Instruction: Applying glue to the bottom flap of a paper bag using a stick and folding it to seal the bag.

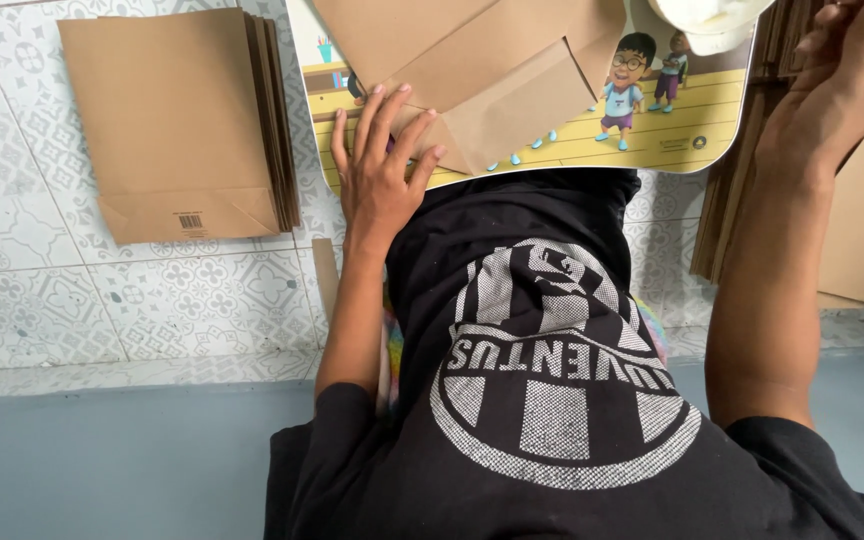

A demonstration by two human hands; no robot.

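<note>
Left hand [380,170] presses flat, fingers spread, on the bag [492,90]. Right hand [852,70] reaches the stack [742,150]; its grip is unclear. Easing that palm could spring the fold.

Matt brown kraft paper on bag [482,70] and stack [177,125], smooth, creased at folds. Glossy printed board [652,130] under bag. Glazed patterned tiles [102,290], slight sheen. Black cotton shirt [552,400], cracked matt white print.
</note>
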